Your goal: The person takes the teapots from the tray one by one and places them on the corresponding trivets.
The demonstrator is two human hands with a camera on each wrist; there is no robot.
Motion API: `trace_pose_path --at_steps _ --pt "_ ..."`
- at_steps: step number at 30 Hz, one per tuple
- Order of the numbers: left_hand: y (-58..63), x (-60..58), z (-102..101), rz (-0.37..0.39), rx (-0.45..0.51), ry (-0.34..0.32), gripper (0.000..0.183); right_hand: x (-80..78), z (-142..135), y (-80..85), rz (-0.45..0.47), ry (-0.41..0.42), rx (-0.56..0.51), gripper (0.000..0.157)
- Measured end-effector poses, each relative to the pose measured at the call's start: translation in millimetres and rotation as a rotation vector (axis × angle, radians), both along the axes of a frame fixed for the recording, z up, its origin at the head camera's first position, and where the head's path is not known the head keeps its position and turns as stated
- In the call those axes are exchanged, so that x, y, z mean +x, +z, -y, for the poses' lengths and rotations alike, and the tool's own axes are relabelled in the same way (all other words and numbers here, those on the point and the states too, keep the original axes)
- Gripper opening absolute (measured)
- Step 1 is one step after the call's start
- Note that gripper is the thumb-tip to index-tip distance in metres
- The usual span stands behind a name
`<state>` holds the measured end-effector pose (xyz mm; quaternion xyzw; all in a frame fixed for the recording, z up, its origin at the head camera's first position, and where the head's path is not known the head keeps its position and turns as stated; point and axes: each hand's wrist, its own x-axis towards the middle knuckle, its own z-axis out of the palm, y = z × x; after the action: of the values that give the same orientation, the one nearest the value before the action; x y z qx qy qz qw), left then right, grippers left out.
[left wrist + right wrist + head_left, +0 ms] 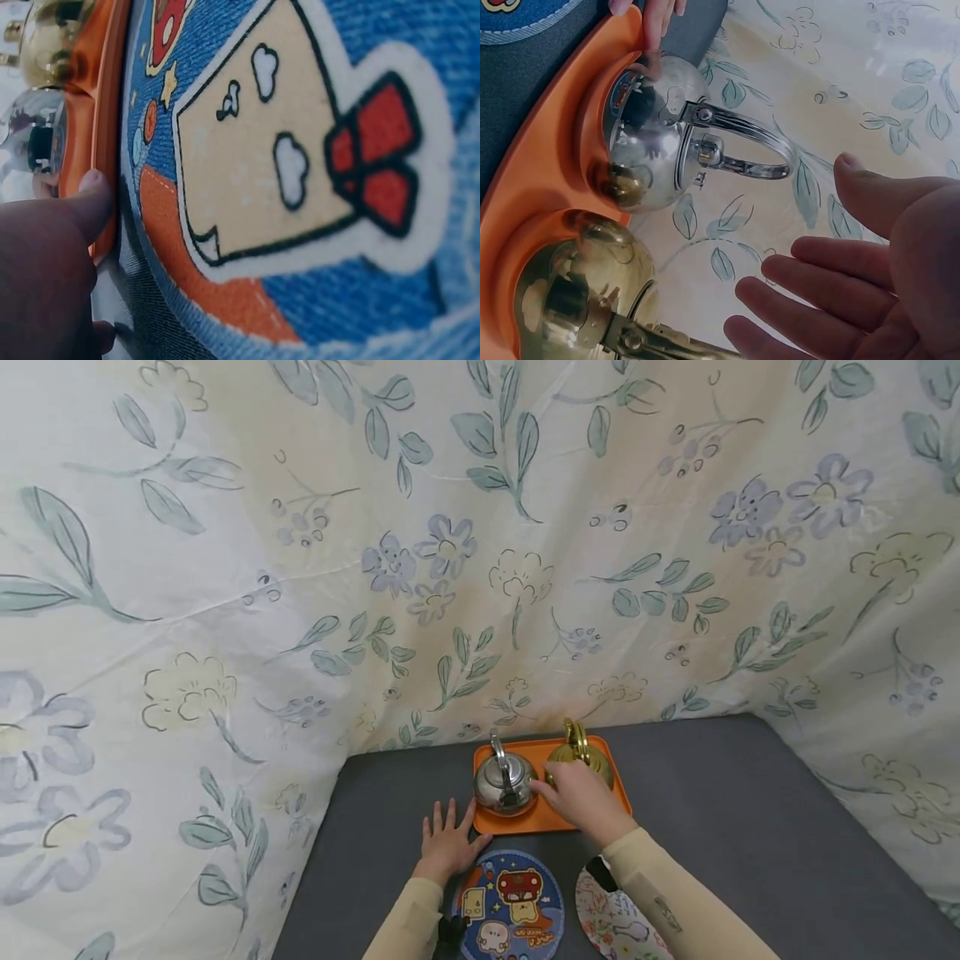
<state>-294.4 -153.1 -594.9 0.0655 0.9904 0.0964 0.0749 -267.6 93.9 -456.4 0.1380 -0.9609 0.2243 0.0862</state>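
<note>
A silver kettle (491, 787) and a gold kettle (600, 762) stand side by side on an orange tray (551, 820), handles raised. My left hand (446, 847) lies with spread fingers at the tray's front left corner. In the left wrist view its thumb (86, 202) touches the tray rim. My right hand (585, 800) hovers by the gold kettle and hides part of it in the head view. The right wrist view shows that hand (870, 277) with extended fingers, holding nothing, apart from both kettle handles.
A round blue cartoon mat (536, 893) lies in front of the tray on the dark grey tabletop (720, 810). To its right is a round floral mat (600, 914), partly under my right forearm. Patterned cloth (525, 568) hangs behind the table and along its sides.
</note>
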Motion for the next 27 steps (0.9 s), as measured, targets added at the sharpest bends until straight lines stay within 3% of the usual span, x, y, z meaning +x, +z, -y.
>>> trace_pose_path --at_steps 7,13,27 --pt "0.0 -3.8 1.2 0.045 0.031 0.018 0.076 -17.2 11.8 0.8 0.04 -0.026 -0.01 0.042" --pt "0.3 -4.4 1.1 0.071 0.053 0.031 0.075 -30.8 20.8 -1.0 0.036 -0.03 -0.028 0.035" --pt "2.2 -7.2 0.0 0.078 0.078 0.027 0.075 -48.4 33.0 -8.9 0.073 -0.042 -0.063 0.038"
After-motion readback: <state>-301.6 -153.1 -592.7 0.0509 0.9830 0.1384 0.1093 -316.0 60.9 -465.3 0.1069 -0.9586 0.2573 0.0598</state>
